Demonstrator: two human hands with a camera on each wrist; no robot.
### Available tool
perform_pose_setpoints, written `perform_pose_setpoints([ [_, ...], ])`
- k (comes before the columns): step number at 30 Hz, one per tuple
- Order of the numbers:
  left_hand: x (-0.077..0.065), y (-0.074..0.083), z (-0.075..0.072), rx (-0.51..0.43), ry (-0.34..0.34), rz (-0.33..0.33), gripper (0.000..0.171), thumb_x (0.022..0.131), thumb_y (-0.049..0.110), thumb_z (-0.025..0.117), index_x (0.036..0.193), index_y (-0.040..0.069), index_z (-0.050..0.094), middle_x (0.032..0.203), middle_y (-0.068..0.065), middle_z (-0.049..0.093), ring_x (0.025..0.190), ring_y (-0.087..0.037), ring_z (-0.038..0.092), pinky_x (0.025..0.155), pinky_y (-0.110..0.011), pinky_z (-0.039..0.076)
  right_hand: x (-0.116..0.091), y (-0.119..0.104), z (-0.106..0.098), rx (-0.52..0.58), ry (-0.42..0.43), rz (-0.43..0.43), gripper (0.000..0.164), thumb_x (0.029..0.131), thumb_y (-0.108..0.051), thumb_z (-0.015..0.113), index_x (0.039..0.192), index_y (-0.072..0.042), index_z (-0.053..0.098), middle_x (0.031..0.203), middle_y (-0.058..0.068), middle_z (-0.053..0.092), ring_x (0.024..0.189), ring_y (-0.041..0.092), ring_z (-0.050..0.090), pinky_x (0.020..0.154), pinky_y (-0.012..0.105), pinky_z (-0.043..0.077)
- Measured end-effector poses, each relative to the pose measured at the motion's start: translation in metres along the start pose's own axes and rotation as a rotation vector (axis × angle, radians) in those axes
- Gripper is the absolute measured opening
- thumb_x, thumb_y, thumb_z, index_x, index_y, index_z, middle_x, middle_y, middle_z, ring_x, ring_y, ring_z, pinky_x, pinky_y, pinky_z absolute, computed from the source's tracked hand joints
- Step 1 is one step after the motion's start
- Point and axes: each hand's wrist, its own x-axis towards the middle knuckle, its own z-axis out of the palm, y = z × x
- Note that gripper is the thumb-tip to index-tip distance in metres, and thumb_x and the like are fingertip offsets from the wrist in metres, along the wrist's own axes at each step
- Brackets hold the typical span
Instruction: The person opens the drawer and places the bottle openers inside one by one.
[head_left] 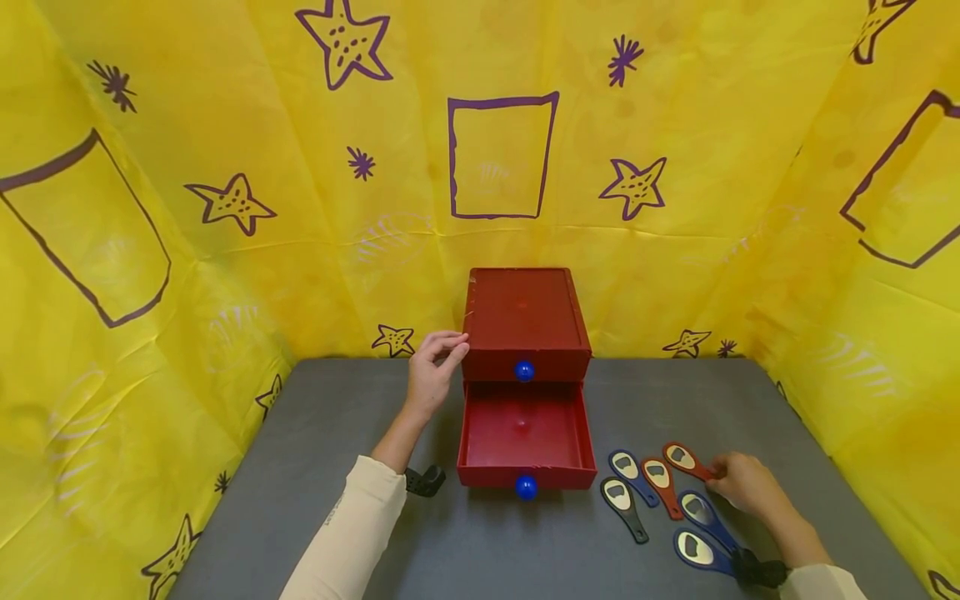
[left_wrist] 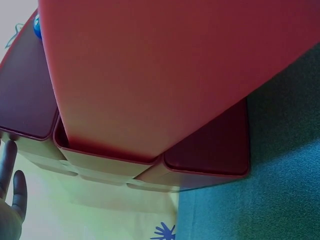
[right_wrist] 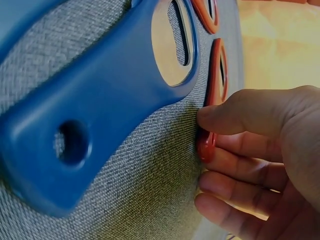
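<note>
A red drawer cabinet stands at the back of the table. One drawer with a blue knob is pulled out, and nothing lies in it. My left hand touches the cabinet's upper left side with its fingertips, fingers fairly straight. On the right, my right hand pinches the handle end of a red bottle opener. In the right wrist view the thumb lies on that red opener with fingers under its end. Nearby lie another red opener and a black opener.
Several blue bottle openers, one of them beside the drawer, lie on the grey table. The closed upper drawer has a blue knob. Yellow cloth walls with purple drawings surround the table.
</note>
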Motion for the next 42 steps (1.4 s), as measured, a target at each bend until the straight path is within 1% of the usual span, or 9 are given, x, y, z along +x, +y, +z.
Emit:
perform_pose_setpoints([
  [5, 0.0, 0.001, 0.0, -0.004, -0.007, -0.012, 0.022, 0.09, 0.002, 0.067, 0.108, -0.011, 0.069, 0.11, -0.028, 0.062, 0.091, -0.001, 0.056, 0.081, -0.01, 0.048, -0.002, 0.002, 0.001, 0.009, 0.008, 0.001, 0.01, 0.074, -0.01, 0.074, 0.075, -0.003, 0.067, 0.069, 0.003, 0.062, 0.064, 0.016, 0.05, 0.06, 0.034, 0.042],
  [11, 0.001, 0.001, 0.001, -0.002, 0.002, 0.006, 0.022, 0.089, 0.0, 0.067, 0.106, -0.012, 0.069, 0.109, -0.03, 0.062, 0.092, -0.002, 0.056, 0.081, -0.01, 0.048, -0.004, 0.002, 0.0, 0.046, -0.005, 0.019, 0.012, 0.076, -0.011, 0.074, 0.076, -0.001, 0.067, 0.069, 0.003, 0.062, 0.063, 0.016, 0.049, 0.059, 0.033, 0.041],
  [14, 0.001, 0.001, 0.001, 0.003, 0.006, 0.009, 0.022, 0.089, 0.0, 0.067, 0.106, -0.012, 0.069, 0.109, -0.031, 0.062, 0.092, -0.003, 0.057, 0.08, -0.01, 0.047, -0.003, 0.001, -0.002, 0.067, -0.016, 0.037, 0.014, 0.078, -0.012, 0.073, 0.078, 0.001, 0.067, 0.07, 0.003, 0.063, 0.063, 0.016, 0.049, 0.059, 0.032, 0.041],
  [18, 0.001, 0.001, 0.0, 0.007, 0.003, 0.001, 0.021, 0.089, 0.0, 0.067, 0.107, -0.011, 0.069, 0.109, -0.03, 0.062, 0.091, -0.003, 0.057, 0.08, -0.011, 0.048, -0.001, 0.001, -0.004, 0.095, -0.032, 0.069, 0.021, 0.08, -0.013, 0.073, 0.087, 0.007, 0.069, 0.074, 0.007, 0.065, 0.065, 0.017, 0.052, 0.058, 0.031, 0.044],
  [24, 0.001, 0.0, 0.001, -0.01, 0.01, 0.009, 0.021, 0.088, -0.001, 0.067, 0.106, -0.012, 0.069, 0.109, -0.031, 0.061, 0.091, -0.003, 0.057, 0.08, -0.011, 0.048, -0.002, -0.004, -0.011, 0.129, 0.0, 0.069, 0.028, 0.081, -0.014, 0.073, 0.093, 0.011, 0.069, 0.078, 0.01, 0.068, 0.067, 0.017, 0.055, 0.059, 0.031, 0.046],
  [29, 0.0, 0.0, 0.001, -0.016, 0.016, 0.004, 0.022, 0.088, -0.001, 0.067, 0.106, -0.013, 0.069, 0.108, -0.03, 0.062, 0.091, -0.002, 0.056, 0.08, -0.012, 0.048, -0.002, -0.012, -0.018, 0.183, 0.027, 0.065, 0.025, 0.084, -0.016, 0.073, 0.094, 0.007, 0.07, 0.081, 0.009, 0.07, 0.07, 0.016, 0.054, 0.059, 0.027, 0.044],
  [34, 0.0, -0.001, 0.0, -0.017, 0.017, -0.011, 0.023, 0.089, 0.001, 0.067, 0.107, -0.012, 0.069, 0.108, -0.028, 0.062, 0.092, 0.0, 0.055, 0.081, -0.012, 0.047, -0.002, -0.023, -0.025, 0.209, 0.085, 0.033, 0.022, 0.084, -0.015, 0.074, 0.093, 0.004, 0.072, 0.084, 0.009, 0.07, 0.072, 0.014, 0.056, 0.059, 0.023, 0.045],
  [37, 0.0, -0.001, 0.0, -0.014, 0.015, -0.013, 0.023, 0.089, 0.001, 0.067, 0.107, -0.011, 0.069, 0.109, -0.028, 0.062, 0.092, -0.001, 0.056, 0.081, -0.013, 0.047, -0.002, -0.031, -0.031, 0.217, 0.114, 0.015, 0.021, 0.084, -0.015, 0.074, 0.094, 0.004, 0.072, 0.085, 0.009, 0.069, 0.072, 0.011, 0.057, 0.059, 0.022, 0.046],
  [42, 0.0, -0.001, 0.001, -0.01, 0.018, -0.016, 0.023, 0.089, 0.002, 0.068, 0.108, -0.011, 0.069, 0.109, -0.028, 0.062, 0.091, -0.001, 0.056, 0.081, -0.015, 0.048, -0.004, -0.046, -0.04, 0.238, 0.16, -0.022, 0.019, 0.084, -0.013, 0.074, 0.094, 0.003, 0.071, 0.083, 0.007, 0.067, 0.068, 0.002, 0.053, 0.058, 0.021, 0.047],
])
